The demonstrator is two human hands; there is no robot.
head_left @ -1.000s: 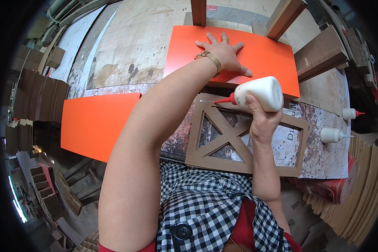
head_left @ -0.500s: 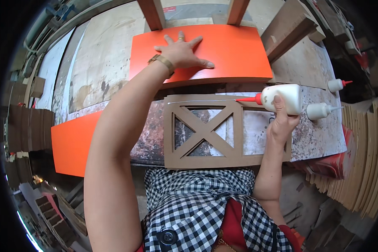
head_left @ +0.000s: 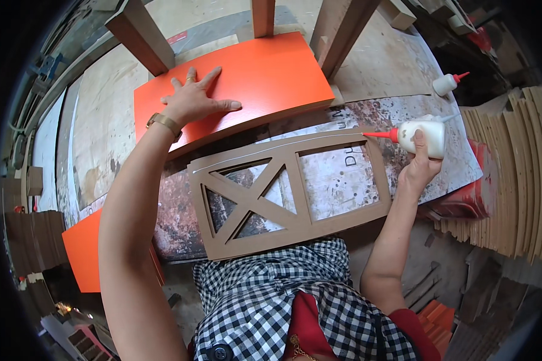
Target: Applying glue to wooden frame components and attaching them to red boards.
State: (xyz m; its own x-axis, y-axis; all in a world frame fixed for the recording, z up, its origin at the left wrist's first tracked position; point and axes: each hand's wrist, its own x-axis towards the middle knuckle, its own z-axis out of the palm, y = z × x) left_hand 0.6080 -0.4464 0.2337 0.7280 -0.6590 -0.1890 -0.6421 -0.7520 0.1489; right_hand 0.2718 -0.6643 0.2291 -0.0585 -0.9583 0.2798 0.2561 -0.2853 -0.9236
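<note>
Here left hand point(head_left: 194, 99) splays flat on orange panel point(head_left: 265, 75); right hand point(head_left: 420, 165) grips glue bottle point(head_left: 420, 135).

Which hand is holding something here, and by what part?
The right hand grips a white glue bottle around its body; the left hand rests flat on an orange panel.

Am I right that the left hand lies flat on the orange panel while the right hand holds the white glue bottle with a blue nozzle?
Not quite: in the head view the white glue bottle has a red nozzle, not blue. The rest stands.
</note>
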